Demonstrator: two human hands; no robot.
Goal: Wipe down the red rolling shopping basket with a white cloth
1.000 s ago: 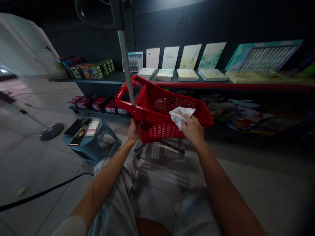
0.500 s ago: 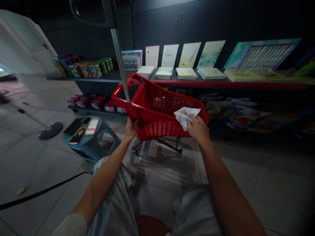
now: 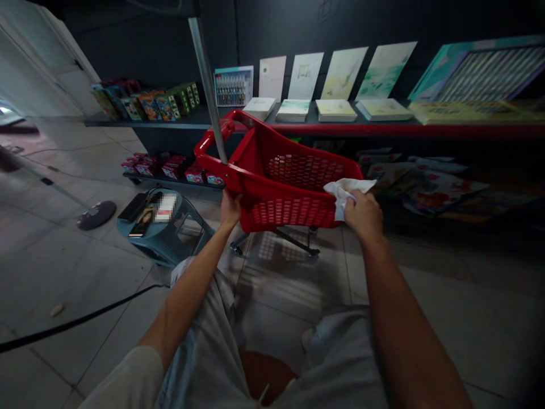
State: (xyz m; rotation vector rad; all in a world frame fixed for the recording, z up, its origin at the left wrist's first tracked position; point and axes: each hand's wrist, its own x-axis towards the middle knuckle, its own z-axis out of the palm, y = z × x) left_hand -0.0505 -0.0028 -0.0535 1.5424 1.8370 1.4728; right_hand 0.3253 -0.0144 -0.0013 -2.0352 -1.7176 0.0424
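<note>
A red plastic shopping cart (image 3: 293,190) on a dark wheeled frame stands in front of me, its handle toward the left. My left hand (image 3: 231,209) grips the cart's lower edge at the handle end, with part of the fingers hidden behind it. In my right hand (image 3: 364,215) is a crumpled white cloth or wipe (image 3: 344,192), pressed against the upper rim at the cart's right end. A metal pole (image 3: 207,85) rises at the handle end, and its black loop-shaped top is cut off by the frame.
Behind the cart runs a dark shelf (image 3: 383,129) with booklets, boxed pens and small boxes; bagged goods lie below. A blue-grey stool (image 3: 183,227) at left carries a phone-like item. A round stand base (image 3: 97,215) and a black strap (image 3: 85,322) are further left.
My right hand has slid the white cloth rightward along the rim to the cart's end. My left hand keeps its hold. The view has tilted slightly downward.
</note>
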